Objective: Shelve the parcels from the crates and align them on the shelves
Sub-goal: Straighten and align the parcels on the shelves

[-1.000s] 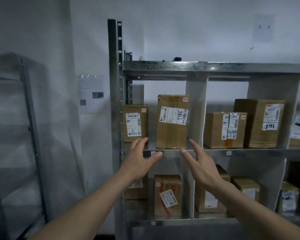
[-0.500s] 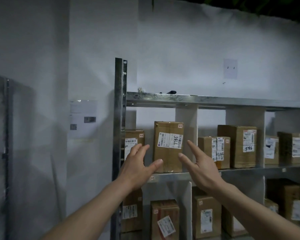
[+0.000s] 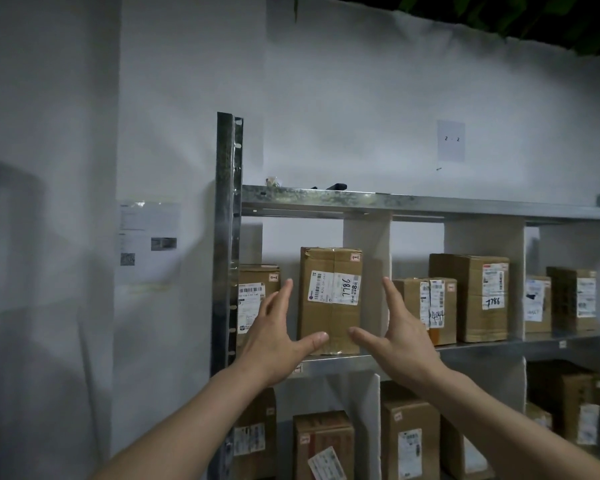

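A tall brown parcel (image 3: 329, 299) with a white label marked 7786 stands upright on the metal shelf (image 3: 482, 348). My left hand (image 3: 276, 337) is raised just left of it, fingers straight and spread, thumb tip near its lower front. To the right of the parcel, my right hand (image 3: 399, 337) mirrors it with straight fingers and thumb pointing at the lower front. I cannot tell whether either hand touches the cardboard. A smaller parcel (image 3: 257, 299) sits behind my left hand.
Several more labelled parcels (image 3: 471, 296) line the same shelf to the right, split by white dividers (image 3: 368, 244). Other parcels (image 3: 409, 434) stand on the shelf below. A steel upright (image 3: 227, 237) bounds the rack's left side. Small dark items lie on the top shelf (image 3: 430, 202).
The view has tilted upward, so the shelves sit lower in frame. Both hands have risen and moved in to flank the tall parcel's sides.
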### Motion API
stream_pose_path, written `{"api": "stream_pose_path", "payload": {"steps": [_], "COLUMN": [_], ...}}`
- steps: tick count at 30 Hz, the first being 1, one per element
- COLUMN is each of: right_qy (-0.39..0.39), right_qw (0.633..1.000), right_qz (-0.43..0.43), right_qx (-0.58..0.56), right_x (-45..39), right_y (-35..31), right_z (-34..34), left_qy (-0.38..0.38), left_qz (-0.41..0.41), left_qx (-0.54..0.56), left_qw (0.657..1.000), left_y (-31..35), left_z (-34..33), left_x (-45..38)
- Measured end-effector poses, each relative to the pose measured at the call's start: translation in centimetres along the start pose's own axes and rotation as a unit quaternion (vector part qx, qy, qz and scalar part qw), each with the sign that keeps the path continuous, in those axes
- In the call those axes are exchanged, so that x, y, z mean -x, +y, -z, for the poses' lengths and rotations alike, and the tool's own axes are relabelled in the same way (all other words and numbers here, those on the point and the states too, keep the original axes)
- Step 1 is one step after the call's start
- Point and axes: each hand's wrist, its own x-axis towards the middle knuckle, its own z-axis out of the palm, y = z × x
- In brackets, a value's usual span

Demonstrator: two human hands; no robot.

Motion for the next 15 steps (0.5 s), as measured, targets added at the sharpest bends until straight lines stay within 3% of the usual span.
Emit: {"api": "stream_pose_path", "payload": {"steps": [9,15], "right_qy": [-0.025,-0.069], "right_qw": [0.997,0.984], "right_qz": [-0.007,-0.058], "right_qx": [-0.069,-0.154], "right_x": [-6.1,-12.1], "right_y": [5.1,9.7], "right_z": [-3.0,-5.9], "left_qy": [0.005,0.017], "left_qz": [0.052,0.119], "left_qx": [-0.006,-0.005], "left_qw": [0.999,0.993], "left_y": [-1.7,-3.5], "left_z": [-4.8,-8.7], "left_x": [-6.0,-10.7]}}
